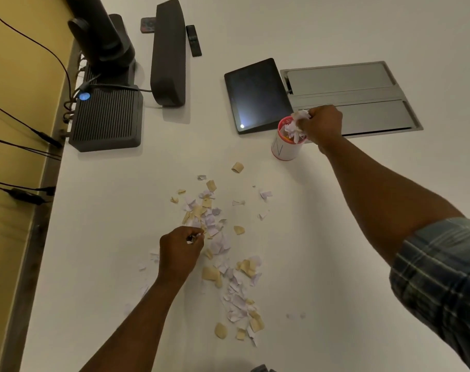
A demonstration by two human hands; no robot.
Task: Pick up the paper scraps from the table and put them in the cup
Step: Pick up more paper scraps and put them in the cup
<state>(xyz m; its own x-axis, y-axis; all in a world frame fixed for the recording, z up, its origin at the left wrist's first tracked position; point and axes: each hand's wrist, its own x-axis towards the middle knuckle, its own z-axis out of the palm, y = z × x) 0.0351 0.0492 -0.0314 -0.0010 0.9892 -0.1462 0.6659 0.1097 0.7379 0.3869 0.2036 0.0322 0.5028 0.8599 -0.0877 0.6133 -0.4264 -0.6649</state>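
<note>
White and tan paper scraps (220, 237) lie scattered across the middle of the white table (336, 264). A white cup with a pink rim (283, 149) stands behind them, next to a tablet. My right hand (324, 124) is at the cup's mouth, its fingers curled round a bunch of white scraps (299, 118) that sit partly inside the cup. My left hand (178, 251) is down at the left side of the scrap pile, with its fingertips pinching a few small scraps.
A dark tablet (255, 95) lies left of a grey metal cable hatch (357, 98). A black ribbed box (107, 119), a speaker bar (168, 52), a camera unit (99, 30) and a remote (193, 40) occupy the far left. Cables hang over the left table edge.
</note>
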